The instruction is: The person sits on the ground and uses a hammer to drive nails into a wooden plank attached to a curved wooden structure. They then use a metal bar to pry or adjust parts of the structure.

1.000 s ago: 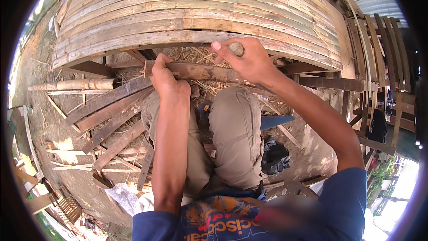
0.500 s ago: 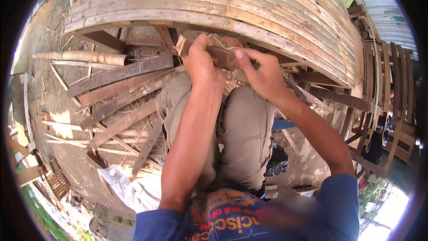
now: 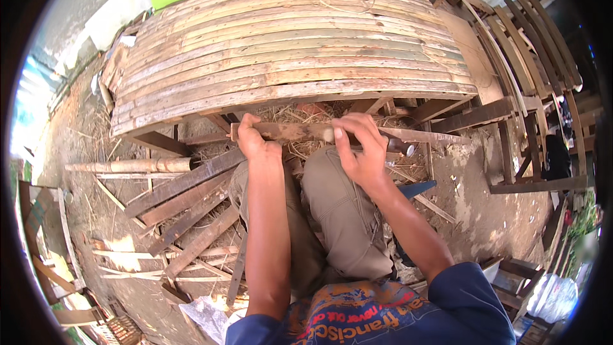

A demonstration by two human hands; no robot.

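My left hand is closed around one end of a short brown wooden piece, which lies crosswise above my knees, just in front of the bamboo-slat bench. At its other end is my right hand, fingers curled and thumb pointing up. A pale rounded end shows beside the right thumb. Past the back of that hand a dark piece with a shiny tip sticks out; the two may be one tool, but the hand hides the middle.
The bamboo-slat bench stands ahead. Several dark wooden strips and a bamboo pole lie on the ground at left. A flat blue pointed thing is by my right knee. Wooden slatted frames stand at right.
The view has tilted up and shifted, so more of the bench shows. Both hands stay at the wooden piece, which now lies more level, with the right hand a little farther from the left.
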